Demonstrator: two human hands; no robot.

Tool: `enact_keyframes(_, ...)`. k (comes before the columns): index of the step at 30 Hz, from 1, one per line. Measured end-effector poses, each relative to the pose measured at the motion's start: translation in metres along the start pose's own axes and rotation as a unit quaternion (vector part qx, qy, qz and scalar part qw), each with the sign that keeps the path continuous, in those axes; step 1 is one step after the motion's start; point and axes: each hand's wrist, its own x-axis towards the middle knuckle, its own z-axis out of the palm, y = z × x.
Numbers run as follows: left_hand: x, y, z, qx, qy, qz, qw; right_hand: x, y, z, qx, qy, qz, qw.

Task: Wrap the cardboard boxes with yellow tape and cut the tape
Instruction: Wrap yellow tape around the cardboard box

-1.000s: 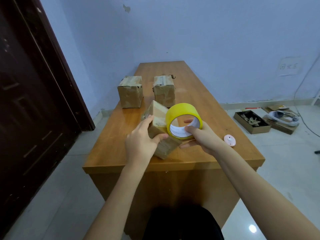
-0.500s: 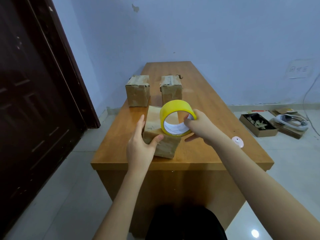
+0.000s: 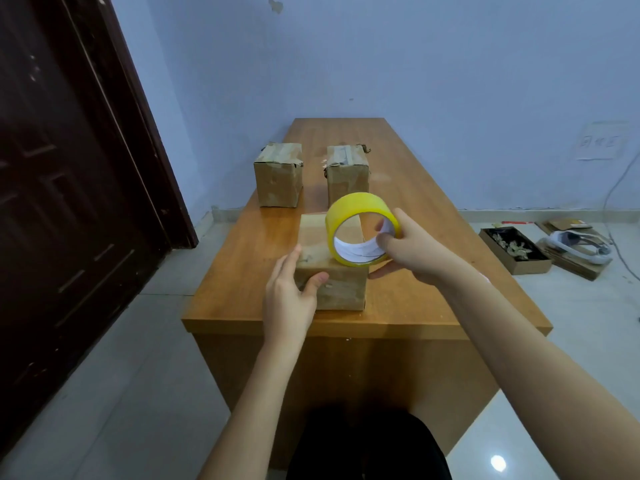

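Fingers of the left hand (image 3: 289, 299) are laid nearly straight along the left side of the nearest cardboard box (image 3: 330, 268), with the thumb pressed against its near face, so the box is steadied on the wooden table (image 3: 433, 271). Fingers of the right hand (image 3: 415, 252) are curled round the roll of yellow tape (image 3: 360, 228), some tucked inside its white core and the thumb on the outer rim; the roll is held on edge, touching the box top just right of the left fingertips. Beyond the fingers, two more cardboard boxes (image 3: 278, 174) (image 3: 348, 173) are set side by side, well apart from the hands, each with torn old tape on top. Nothing is seen between the hands and the near box. Both forearms are stretched forward from the bottom of the view. The near box is seen as plain brown, scuffed, lying flat near the table's front edge. Right of the table, on the floor, an open tray of scraps (image 3: 514, 249) is seen.
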Motion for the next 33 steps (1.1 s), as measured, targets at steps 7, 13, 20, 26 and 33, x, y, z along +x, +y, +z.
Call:
enact_keyframes(7,0.007,0.006,0.003,0.016,-0.036,-0.003,0.999,-0.009,0.009,-0.012,0.024,0.045,0.012,0.999)
enact_keyframes(13,0.009,0.013,-0.004,0.243,-0.042,0.109,0.963,-0.009,0.013,-0.004,0.008,0.051,0.01,0.999)
enact_keyframes(20,0.008,0.011,0.013,0.307,-0.006,0.26,0.916,-0.008,0.01,-0.013,-0.005,0.012,0.008,1.0)
enact_keyframes(26,0.008,0.009,0.011,0.304,-0.015,0.248,0.92,-0.002,0.003,-0.01,-0.061,0.012,-0.001,0.998)
enact_keyframes(33,0.008,0.008,0.013,0.302,-0.01,0.249,0.92,-0.003,0.014,-0.002,0.049,0.019,0.035,0.998)
